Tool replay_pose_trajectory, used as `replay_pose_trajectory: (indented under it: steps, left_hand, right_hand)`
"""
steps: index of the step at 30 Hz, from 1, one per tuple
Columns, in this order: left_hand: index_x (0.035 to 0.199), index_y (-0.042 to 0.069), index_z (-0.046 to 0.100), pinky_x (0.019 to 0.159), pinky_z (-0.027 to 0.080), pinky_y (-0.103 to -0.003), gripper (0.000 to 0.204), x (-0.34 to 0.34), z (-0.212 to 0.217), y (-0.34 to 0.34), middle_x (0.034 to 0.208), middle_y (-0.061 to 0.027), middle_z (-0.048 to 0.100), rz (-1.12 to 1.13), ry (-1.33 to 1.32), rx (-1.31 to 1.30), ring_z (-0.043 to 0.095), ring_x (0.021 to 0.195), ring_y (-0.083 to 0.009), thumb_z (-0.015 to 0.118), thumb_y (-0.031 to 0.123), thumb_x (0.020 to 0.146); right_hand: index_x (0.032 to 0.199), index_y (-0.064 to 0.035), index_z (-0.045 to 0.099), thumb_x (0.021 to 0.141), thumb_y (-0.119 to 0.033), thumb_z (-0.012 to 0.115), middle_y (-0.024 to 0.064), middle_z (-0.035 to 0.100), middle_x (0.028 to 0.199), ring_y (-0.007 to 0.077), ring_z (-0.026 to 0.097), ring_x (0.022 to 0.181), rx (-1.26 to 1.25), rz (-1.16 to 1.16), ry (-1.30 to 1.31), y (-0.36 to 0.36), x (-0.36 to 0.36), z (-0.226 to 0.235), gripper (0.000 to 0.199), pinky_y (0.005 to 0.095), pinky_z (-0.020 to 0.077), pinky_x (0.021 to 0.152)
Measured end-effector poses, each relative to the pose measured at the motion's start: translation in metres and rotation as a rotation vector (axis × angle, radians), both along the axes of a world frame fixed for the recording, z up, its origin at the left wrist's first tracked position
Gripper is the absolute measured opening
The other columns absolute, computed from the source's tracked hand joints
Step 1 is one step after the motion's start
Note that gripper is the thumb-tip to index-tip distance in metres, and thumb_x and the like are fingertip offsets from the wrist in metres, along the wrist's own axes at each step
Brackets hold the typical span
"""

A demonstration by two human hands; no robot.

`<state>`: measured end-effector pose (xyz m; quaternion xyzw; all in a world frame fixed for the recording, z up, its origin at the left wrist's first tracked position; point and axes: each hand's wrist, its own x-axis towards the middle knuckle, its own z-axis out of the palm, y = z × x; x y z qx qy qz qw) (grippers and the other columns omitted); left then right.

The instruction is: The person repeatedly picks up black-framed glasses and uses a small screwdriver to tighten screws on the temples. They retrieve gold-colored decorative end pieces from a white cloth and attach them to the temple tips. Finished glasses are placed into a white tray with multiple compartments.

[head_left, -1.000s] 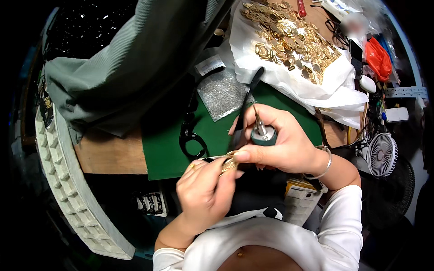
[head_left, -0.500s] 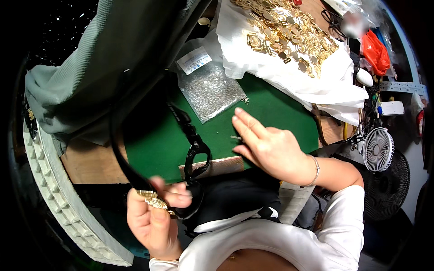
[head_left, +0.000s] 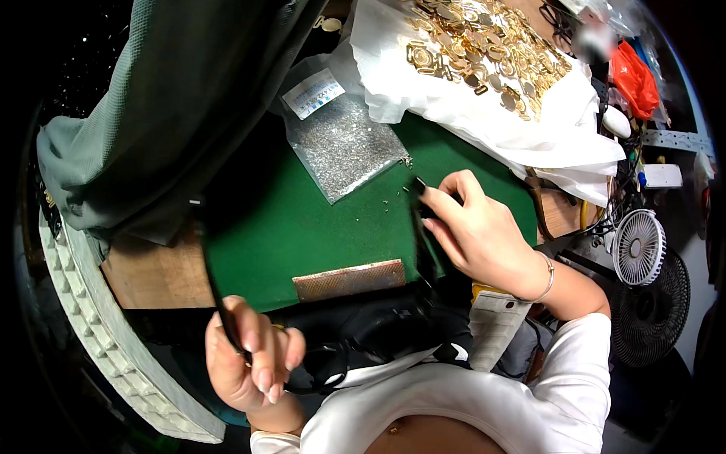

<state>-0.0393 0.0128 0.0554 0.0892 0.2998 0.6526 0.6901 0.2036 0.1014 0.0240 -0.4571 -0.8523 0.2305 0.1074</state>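
Observation:
My left hand point(head_left: 246, 352), low on the left, is closed around a narrow black strap point(head_left: 213, 280) that rises past the table edge toward the grey-green cloth. Over the right part of the green mat point(head_left: 257, 234), my right hand point(head_left: 484, 231) pinches another black length of strap, smeared by motion and hanging toward my lap. Whether both lengths are one piece, I cannot tell. More black loops lie over my lap, hard to make out against dark cloth. A clear bag of tiny silver pieces point(head_left: 344, 151) lies beyond my hands, with a few loose bits point(head_left: 407, 162) at its corner.
White sheeting point(head_left: 484, 129) at the far right carries a heap of gold-coloured metal fittings point(head_left: 491, 53). A textured metal plate point(head_left: 348, 280) lies along the mat's near edge. Grey-green cloth point(head_left: 113, 151) drapes at the left; fans point(head_left: 639, 246) stand at the right.
My right hand has gone from outstretched fingers to pinching a black strap. The black looped part has left the mat toward my lap. The gold buckle in my left hand no longer shows.

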Motion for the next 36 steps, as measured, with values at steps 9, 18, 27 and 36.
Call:
replay_pose_trajectory:
  steps: [9,18,27,36]
  left_hand:
    - [0.082,0.001,0.044,0.045,0.031,-0.022,0.03,0.03,-0.025,0.007,0.046,-0.0036,0.045,-0.303,-0.24,-0.104,0.037,0.034,-0.0075,0.041,0.03,0.091]
    - [0.116,-0.002,0.037,0.047,0.034,-0.023,0.036,0.033,-0.037,0.009,0.052,-0.002,0.042,-0.279,-0.588,-0.176,0.035,0.036,-0.0072,0.031,0.025,0.093]
    - [0.125,-0.001,0.034,0.046,0.035,-0.02,0.039,0.033,-0.045,0.009,0.053,-0.0005,0.041,-0.35,-0.52,-0.257,0.034,0.036,-0.0055,0.03,0.022,0.094]
    - [0.121,0.0,0.038,0.043,0.035,-0.018,0.038,0.03,-0.056,0.003,0.054,0.0005,0.045,-0.366,-0.609,-0.202,0.036,0.034,-0.0033,0.038,0.024,0.092]
  right_hand:
    - [0.102,-0.0048,0.054,0.067,-0.005,0.06,0.0111,0.044,0.083,0.0218,0.053,0.057,0.089,0.09,-0.031,0.002,0.002,-0.011,0.035,0.0315,0.045,0.047]
    - [0.103,-0.0043,0.055,0.064,-0.003,0.06,0.0105,0.043,0.081,0.0203,0.052,0.055,0.116,0.155,-0.046,0.005,0.001,-0.011,0.039,0.0306,0.0442,0.047]
    - [0.108,-0.0042,0.052,0.066,-0.003,0.057,0.0111,0.048,0.083,0.0244,0.054,0.062,0.033,0.267,-0.23,0.008,-0.003,0.0,0.043,0.0318,0.0459,0.053]
    - [0.118,-0.0047,0.042,0.089,-0.01,0.038,0.0018,0.049,0.07,0.0062,0.048,0.048,-1.768,-0.094,0.534,0.014,-0.037,0.037,0.029,0.0186,0.0382,0.042]
